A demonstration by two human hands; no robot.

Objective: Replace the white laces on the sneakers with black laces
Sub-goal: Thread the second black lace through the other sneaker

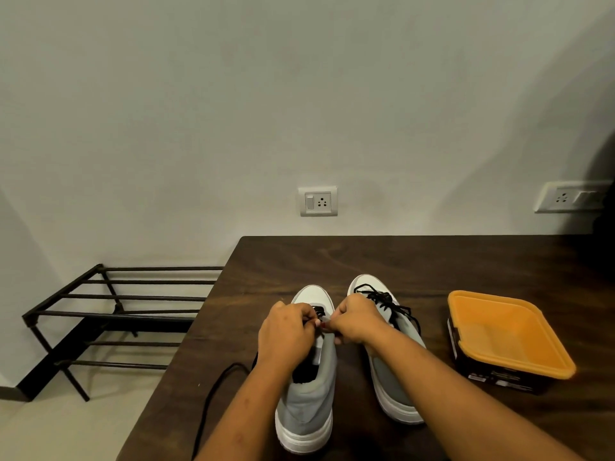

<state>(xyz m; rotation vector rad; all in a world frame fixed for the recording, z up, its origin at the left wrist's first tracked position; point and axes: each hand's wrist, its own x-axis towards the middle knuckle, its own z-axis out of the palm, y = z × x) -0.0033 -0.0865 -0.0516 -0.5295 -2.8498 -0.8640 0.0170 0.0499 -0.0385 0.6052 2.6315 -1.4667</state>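
**L sneaker half-laced, loose tail off the edge**

Risks, as I judge them: left of the L sneaker (309, 404), the loose tail of the black lace (209, 394) loops over the table (399, 257) edge. A snag or hard tug there could drag it back out of the eyelets or twist it. Uneven ends would leave too little length for the top holes. Nothing braces the L sneaker, so pulling w/ both hands could tip it toward the R sneaker (396, 387), just right of it and already laced in black. Orange box (509, 334) sits further right, well apart, no bother.

Hands: L hand (286, 331) is over the L sneaker's tongue, fingers curled tight, pinching the lace. R hand (356, 321), just right of it, has the same narrow pinch, and the two sets of fingertips nearly touch. Which eyelet they're at: can't tell, fingers hide it. No white lace in view.
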